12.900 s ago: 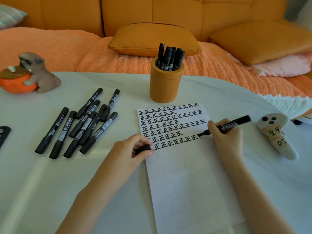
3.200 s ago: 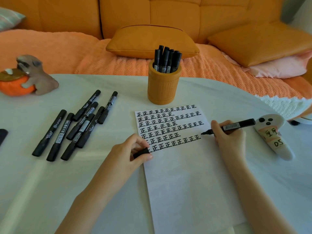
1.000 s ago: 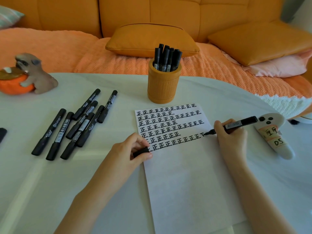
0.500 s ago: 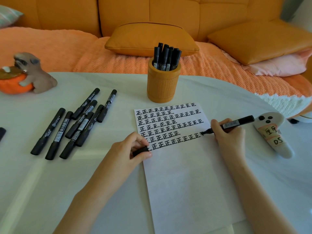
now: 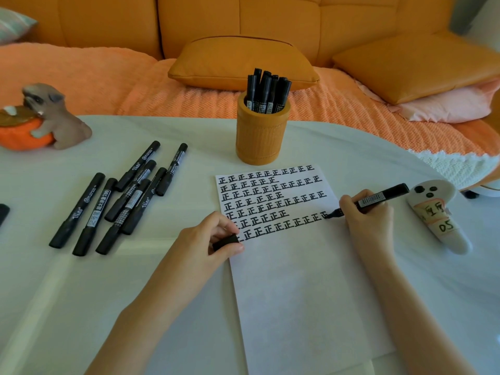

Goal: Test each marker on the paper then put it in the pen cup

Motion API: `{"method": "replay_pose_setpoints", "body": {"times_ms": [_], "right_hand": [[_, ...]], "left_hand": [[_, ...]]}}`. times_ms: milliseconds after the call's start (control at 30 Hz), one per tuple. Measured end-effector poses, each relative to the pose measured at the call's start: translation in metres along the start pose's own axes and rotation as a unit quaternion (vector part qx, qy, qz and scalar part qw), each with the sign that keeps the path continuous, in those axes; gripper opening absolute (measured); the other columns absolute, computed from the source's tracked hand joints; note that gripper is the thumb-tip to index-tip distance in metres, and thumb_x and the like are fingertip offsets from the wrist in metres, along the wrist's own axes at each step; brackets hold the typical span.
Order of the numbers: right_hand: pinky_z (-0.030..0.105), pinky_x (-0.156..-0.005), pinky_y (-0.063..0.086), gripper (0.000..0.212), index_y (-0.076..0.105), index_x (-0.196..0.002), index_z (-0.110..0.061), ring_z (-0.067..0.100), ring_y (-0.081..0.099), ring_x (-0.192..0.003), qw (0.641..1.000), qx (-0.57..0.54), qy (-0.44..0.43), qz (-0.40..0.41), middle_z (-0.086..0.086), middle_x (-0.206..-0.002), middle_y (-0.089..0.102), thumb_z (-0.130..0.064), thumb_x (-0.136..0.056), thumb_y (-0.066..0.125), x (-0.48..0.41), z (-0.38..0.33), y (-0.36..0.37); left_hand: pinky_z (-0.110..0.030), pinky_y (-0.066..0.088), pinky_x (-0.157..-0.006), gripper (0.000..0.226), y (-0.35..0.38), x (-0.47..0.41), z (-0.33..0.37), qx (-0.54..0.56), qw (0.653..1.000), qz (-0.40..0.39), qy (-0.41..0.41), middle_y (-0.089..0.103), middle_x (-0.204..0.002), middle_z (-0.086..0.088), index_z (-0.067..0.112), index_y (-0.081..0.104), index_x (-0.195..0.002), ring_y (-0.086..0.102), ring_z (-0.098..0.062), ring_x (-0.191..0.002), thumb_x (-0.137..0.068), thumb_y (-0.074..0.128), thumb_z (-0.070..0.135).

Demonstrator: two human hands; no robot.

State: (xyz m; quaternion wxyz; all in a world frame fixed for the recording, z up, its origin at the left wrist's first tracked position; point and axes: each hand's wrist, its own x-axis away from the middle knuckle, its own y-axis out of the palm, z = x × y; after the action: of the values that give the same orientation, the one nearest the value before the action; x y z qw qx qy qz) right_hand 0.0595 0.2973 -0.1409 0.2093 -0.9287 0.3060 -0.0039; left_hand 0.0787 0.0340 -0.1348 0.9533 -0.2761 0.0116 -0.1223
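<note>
- Your right hand (image 5: 369,224) is closed around an uncapped black marker (image 5: 378,198); its tip touches the paper (image 5: 303,293) at the right end of a row of written characters.
- Your left hand (image 5: 205,244) pinches the black cap (image 5: 226,241) between thumb and fingers, and it rests at the left edge of the paper, beside the lowest row of characters.
- The paper lies on the white table (image 5: 81,293) in front of you; the far part is full of rows of black characters, the near part is blank.
- The orange pen cup (image 5: 262,133) stands upright just beyond the far edge of the paper, with several black markers standing inside it.
- A loose group of black markers (image 5: 119,198), all with caps on, lies on the table to the left of the paper.
- A dog figure with an orange pumpkin (image 5: 40,120) stands at the far left.
- A white controller (image 5: 438,215) with handwritten labels lies to the right of your right hand.
</note>
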Motion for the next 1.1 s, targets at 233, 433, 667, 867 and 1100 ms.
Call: {"method": "replay_pose_setpoints", "body": {"times_ms": [233,433,667,867,1100], "right_hand": [[0.018,-0.040,0.021,0.021,0.047,-0.067,-0.005,0.007,0.026,-0.043,1.000,-0.018,0.010,0.005,-0.004,-0.048,0.038,-0.012,-0.084,0.058,0.0015,-0.0003,-0.0017],[0.017,-0.039,0.021,0.024,0.049,-0.070,0.005,0.008,0.028,-0.043,1.000,-0.011,-0.001,-0.005,-0.009,-0.043,0.037,-0.011,-0.085,0.059,0.0024,-0.0013,-0.0009],[0.016,-0.038,0.021,0.024,0.050,-0.072,0.007,0.007,0.028,-0.041,1.000,0.003,-0.008,0.000,-0.009,-0.045,0.036,-0.011,-0.086,0.059,0.0027,-0.0024,-0.0002],[0.016,-0.038,0.023,0.022,0.050,-0.073,0.008,0.007,0.033,-0.040,0.999,0.015,-0.008,0.033,-0.009,-0.041,0.038,-0.008,-0.086,0.058,0.0018,-0.0030,-0.0004],[0.017,-0.039,0.022,0.025,0.047,-0.074,0.012,0.008,0.030,-0.041,0.998,0.019,-0.011,0.050,0.002,-0.055,0.032,-0.008,-0.085,0.056,0.0018,-0.0027,-0.0010]], "left_hand": [[-0.006,0.041,-0.068,0.018,-0.0004,0.0002,0.0008,0.003,1.000,0.000,0.002,0.070,-0.088,0.013,0.031,0.058,-0.087,0.060,0.005,-0.080,-0.080,0.072,0.023],[-0.007,0.042,-0.068,0.018,-0.0004,0.0005,0.0008,0.004,1.000,0.000,0.002,0.070,-0.087,0.013,0.031,0.057,-0.087,0.060,0.005,-0.078,-0.080,0.072,0.023],[-0.006,0.042,-0.068,0.019,0.0001,-0.0005,-0.0009,0.005,1.000,0.002,0.001,0.069,-0.086,0.015,0.032,0.058,-0.085,0.061,0.005,-0.079,-0.079,0.073,0.023],[-0.005,0.040,-0.066,0.019,-0.0001,-0.0006,-0.0016,0.006,1.000,0.000,0.000,0.070,-0.085,0.014,0.031,0.058,-0.086,0.060,0.006,-0.078,-0.079,0.073,0.022],[-0.005,0.041,-0.068,0.018,-0.0003,-0.0002,-0.0001,0.004,1.000,0.000,-0.001,0.070,-0.086,0.013,0.029,0.058,-0.086,0.060,0.006,-0.078,-0.079,0.073,0.022]]}}
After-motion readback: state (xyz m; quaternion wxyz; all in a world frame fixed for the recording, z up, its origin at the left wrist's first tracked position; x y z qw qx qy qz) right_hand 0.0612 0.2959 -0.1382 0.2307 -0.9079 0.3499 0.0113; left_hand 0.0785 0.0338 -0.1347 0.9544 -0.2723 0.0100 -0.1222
